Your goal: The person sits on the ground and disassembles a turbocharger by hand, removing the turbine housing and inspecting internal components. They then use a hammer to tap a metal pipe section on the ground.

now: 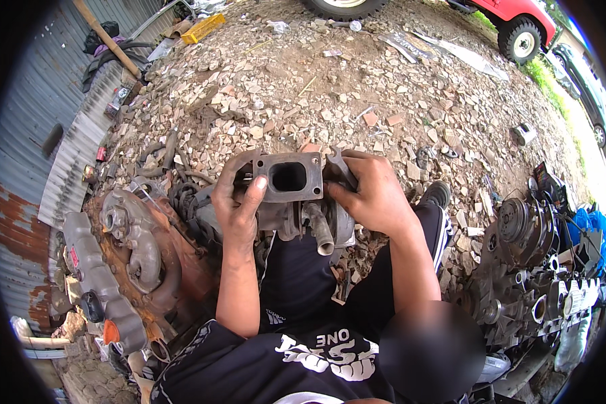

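Observation:
A turbocharger [271, 217] of dull, dirty metal is held up in front of my chest. Its rectangular flange [266, 163], with a wide port and corner bolt holes, faces up at me. Below the flange a short pipe stub [322, 240] sticks out. My left hand [238, 202] grips the flange's left side, thumb on its face and fingers behind. At the right side, my right hand [374, 192] is closed around an open-end wrench [343, 172], whose jaw shows beside the flange. Its fingers also press against the turbocharger; their tips are partly hidden.
An engine with a grey cover [101, 276] and rusty manifold [145, 259] stands at the left, before a corrugated metal wall [30, 135]. More engine parts [539, 283] lie at the right. Broken stone [283, 87] covers the ground. A red vehicle [518, 17] is parked far right.

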`<state>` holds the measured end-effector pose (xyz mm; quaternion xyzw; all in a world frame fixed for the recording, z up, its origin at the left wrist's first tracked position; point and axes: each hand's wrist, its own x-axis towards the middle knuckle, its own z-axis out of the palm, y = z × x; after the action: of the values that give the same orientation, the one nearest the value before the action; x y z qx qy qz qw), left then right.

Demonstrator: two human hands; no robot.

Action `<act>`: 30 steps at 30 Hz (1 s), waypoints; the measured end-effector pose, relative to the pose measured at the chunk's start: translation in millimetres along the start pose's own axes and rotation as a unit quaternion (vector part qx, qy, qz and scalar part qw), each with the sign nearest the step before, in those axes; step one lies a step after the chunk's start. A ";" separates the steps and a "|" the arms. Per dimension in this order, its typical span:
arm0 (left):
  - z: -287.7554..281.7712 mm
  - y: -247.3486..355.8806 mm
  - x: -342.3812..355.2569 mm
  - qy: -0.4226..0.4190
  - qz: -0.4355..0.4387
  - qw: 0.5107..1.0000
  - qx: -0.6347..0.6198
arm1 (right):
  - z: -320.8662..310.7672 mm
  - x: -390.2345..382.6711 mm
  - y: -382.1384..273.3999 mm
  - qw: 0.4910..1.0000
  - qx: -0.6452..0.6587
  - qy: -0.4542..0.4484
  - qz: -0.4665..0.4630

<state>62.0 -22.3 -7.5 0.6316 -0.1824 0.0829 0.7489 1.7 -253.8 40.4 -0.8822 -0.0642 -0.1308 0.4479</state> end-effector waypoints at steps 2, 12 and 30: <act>3.6 -1.2 1.7 0.000 0.010 1.000 -0.017 | 0.4 1.4 2.4 1.000 -0.017 -0.012 0.007; 0.5 -5.2 0.6 0.009 0.013 1.000 -0.014 | -3.2 -0.4 0.5 0.998 -0.022 -0.028 0.049; -0.1 -2.7 0.2 0.003 0.014 1.000 -0.020 | -7.5 1.9 2.2 0.999 -0.014 -0.047 -0.009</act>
<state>63.2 -22.8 -9.9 0.6139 -0.1903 0.0913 0.7606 2.8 -261.2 43.5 -0.8928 -0.0911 -0.0941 0.4309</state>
